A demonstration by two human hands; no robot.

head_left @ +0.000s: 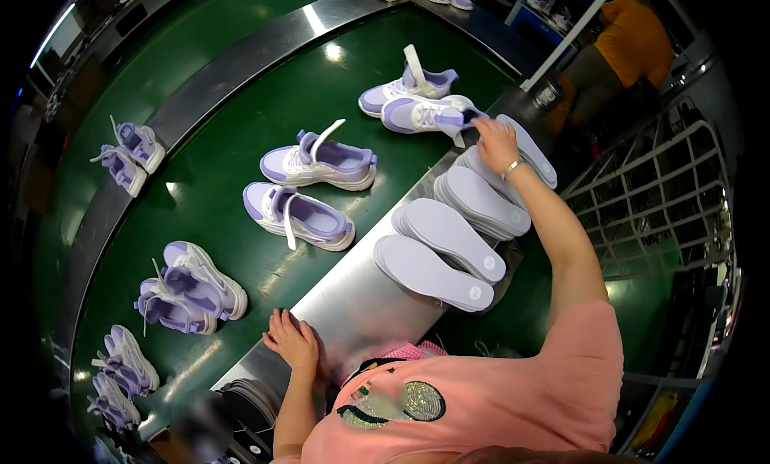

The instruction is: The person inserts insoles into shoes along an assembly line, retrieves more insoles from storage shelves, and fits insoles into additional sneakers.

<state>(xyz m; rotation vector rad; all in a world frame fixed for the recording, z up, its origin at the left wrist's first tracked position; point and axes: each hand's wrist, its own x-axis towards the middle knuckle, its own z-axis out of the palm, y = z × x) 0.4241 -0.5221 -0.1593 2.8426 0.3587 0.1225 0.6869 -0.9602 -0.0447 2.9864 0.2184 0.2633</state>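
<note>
My right hand (pixel 495 143) reaches out to the heel end of a white and lilac sneaker (pixel 425 113) on the green conveyor belt (pixel 216 167). Its fingers touch the shoe's purple opening, just above stacks of lilac insoles (pixel 437 267) fanned out on the metal ledge (pixel 353 303). I see only the back of that hand, so its grip is hidden. My left hand (pixel 293 341) rests flat on the near end of the ledge, fingers spread, holding nothing. A second sneaker (pixel 405 85) lies right behind the first.
More sneaker pairs sit on the belt: one at the centre (pixel 309 187), one lower left (pixel 188 291), others along the left rim (pixel 132 153). A white wire rack (pixel 658 199) stands to the right. Another person in an orange top (pixel 634 39) works at the far right.
</note>
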